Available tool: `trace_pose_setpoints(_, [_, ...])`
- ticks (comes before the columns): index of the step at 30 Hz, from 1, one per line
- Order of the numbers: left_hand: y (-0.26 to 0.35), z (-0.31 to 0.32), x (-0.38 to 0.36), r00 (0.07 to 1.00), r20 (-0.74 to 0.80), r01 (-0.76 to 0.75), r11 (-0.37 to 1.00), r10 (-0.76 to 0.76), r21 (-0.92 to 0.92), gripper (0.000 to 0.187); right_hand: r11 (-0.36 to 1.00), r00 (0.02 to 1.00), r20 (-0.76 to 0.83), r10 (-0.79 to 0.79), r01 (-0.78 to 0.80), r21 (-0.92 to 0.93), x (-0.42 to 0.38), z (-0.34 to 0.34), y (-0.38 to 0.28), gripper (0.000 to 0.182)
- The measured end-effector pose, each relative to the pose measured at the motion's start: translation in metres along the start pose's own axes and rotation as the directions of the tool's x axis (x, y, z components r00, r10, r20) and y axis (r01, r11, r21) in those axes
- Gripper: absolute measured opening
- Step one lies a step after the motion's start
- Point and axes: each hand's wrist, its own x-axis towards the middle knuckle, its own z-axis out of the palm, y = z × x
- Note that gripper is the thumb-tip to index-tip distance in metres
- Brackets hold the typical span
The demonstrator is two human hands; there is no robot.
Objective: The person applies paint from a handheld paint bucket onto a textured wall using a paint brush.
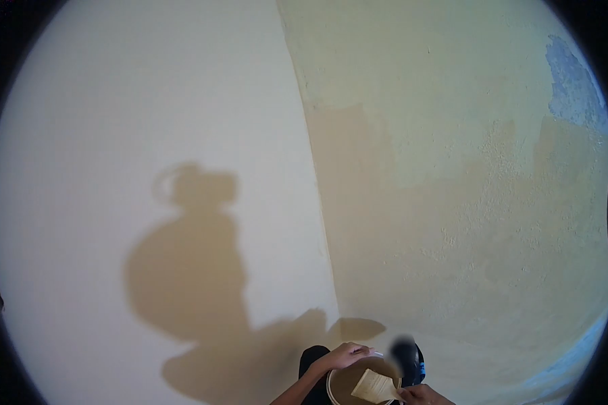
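Note:
A round bucket stands at the bottom of the view, with brown showing inside it. My left hand is closed on its far rim, beside a small white strip at the fingertips. From the lower right, my right hand grips the handle of a wide, flat paintbrush. The brush's cream-coloured head lies tilted over the bucket's opening. Most of the handle is hidden by the fingers, and the frame's bottom edge cuts off the near part of the bucket.
Two walls meet at a corner beyond the bucket: a smooth pale wall and a patchy yellow-beige wall with rough spots. A bluish patch shows at upper right. Dark shapes flank the bucket, one blurred. Shadows fall on the left wall.

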Motion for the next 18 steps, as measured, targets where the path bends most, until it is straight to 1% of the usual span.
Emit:
trace_pose_setpoints(1, [-0.006, 0.004, 0.000, 0.998, -0.053, -0.040, 0.998, 0.038, -0.039, 0.035, 1.000, 0.999, 0.040, 0.000, 0.000, 0.010, 0.000, -0.003, 0.001, 0.028])
trace_pose_setpoints(2, [-0.011, 0.007, 0.002, 0.992, -0.106, -0.083, 0.994, 0.074, -0.078, 0.034, 1.000, 0.999, 0.037, 0.004, -0.004, 0.007, 0.000, -0.005, 0.001, 0.028])
trace_pose_setpoints(4, [-0.016, 0.009, 0.002, 0.992, -0.108, -0.082, 0.992, 0.072, -0.099, 0.035, 1.000, 0.996, 0.085, 0.023, -0.023, -0.002, 0.003, -0.012, 0.001, 0.025])
trace_pose_setpoints(5, [-0.019, 0.011, 0.002, 0.992, -0.104, -0.077, 0.991, 0.065, -0.111, 0.035, 0.999, 0.996, 0.082, 0.033, -0.032, -0.011, 0.005, -0.015, 0.001, 0.025])
trace_pose_setpoints(6, [-0.014, 0.012, 0.001, 0.993, -0.099, -0.083, 0.989, 0.071, -0.122, 0.035, 0.999, 0.995, 0.098, 0.009, -0.004, -0.043, 0.008, -0.017, 0.002, 0.026])
trace_pose_setpoints(7, [-0.005, 0.008, -0.001, 0.992, -0.126, -0.037, 0.988, 0.018, -0.149, 0.036, 0.997, 0.994, 0.111, -0.017, 0.025, -0.072, 0.012, -0.019, 0.006, 0.026])
trace_pose_setpoints(8, [-0.001, 0.010, -0.002, 0.988, -0.147, 0.012, 0.983, -0.039, -0.181, 0.037, 1.000, 0.993, 0.118, -0.019, 0.021, -0.023, 0.014, -0.021, 0.019, 0.031])
trace_pose_setpoints(9, [-0.005, 0.013, -0.002, 0.990, -0.134, 0.010, 0.982, -0.035, -0.188, 0.037, 1.000, 0.994, 0.108, -0.007, 0.009, -0.023, 0.019, -0.022, 0.032, 0.031])
trace_pose_setpoints(11, [-0.012, 0.019, 0.001, 0.979, -0.198, 0.010, 0.989, -0.040, -0.151, 0.039, 0.952, 0.965, 0.167, 0.200, -0.152, -0.266, 0.024, -0.025, 0.049, 0.045])
trace_pose_setpoints(12, [0.000, 0.016, -0.002, 0.979, -0.184, 0.053, 0.983, -0.085, -0.175, 0.041, 0.950, 0.963, 0.166, 0.212, -0.164, -0.265, 0.026, -0.025, 0.035, 0.045])
trace_pose_setpoints(13, [-0.001, 0.018, -0.004, 0.981, -0.175, 0.052, 0.982, -0.084, -0.182, 0.041, 0.948, 0.962, 0.161, 0.222, -0.175, -0.265, 0.028, -0.027, 0.028, 0.045])
trace_pose_setpoints(15, [-0.004, 0.019, -0.003, 0.971, -0.204, 0.071, 0.970, -0.120, -0.232, 0.041, 0.939, 0.921, 0.245, 0.304, -0.247, -0.239, 0.034, -0.034, 0.024, 0.044])
trace_pose_setpoints(16, [-0.006, 0.021, -0.001, 0.964, -0.216, 0.103, 0.967, -0.155, -0.233, 0.039, 0.941, 0.944, 0.236, 0.232, -0.156, -0.301, 0.033, -0.035, 0.030, 0.047])
trace_pose_setpoints(17, [-0.008, 0.021, 0.001, 0.968, -0.207, 0.094, 0.968, -0.144, -0.231, 0.039, 0.939, 0.946, 0.222, 0.235, -0.162, -0.303, 0.035, -0.038, 0.031, 0.047])
trace_pose_setpoints(18, [-0.009, 0.021, 0.000, 0.967, -0.219, 0.072, 0.967, -0.127, -0.243, 0.039, 0.937, 0.933, 0.244, 0.266, -0.191, -0.292, 0.037, -0.039, 0.033, 0.048])
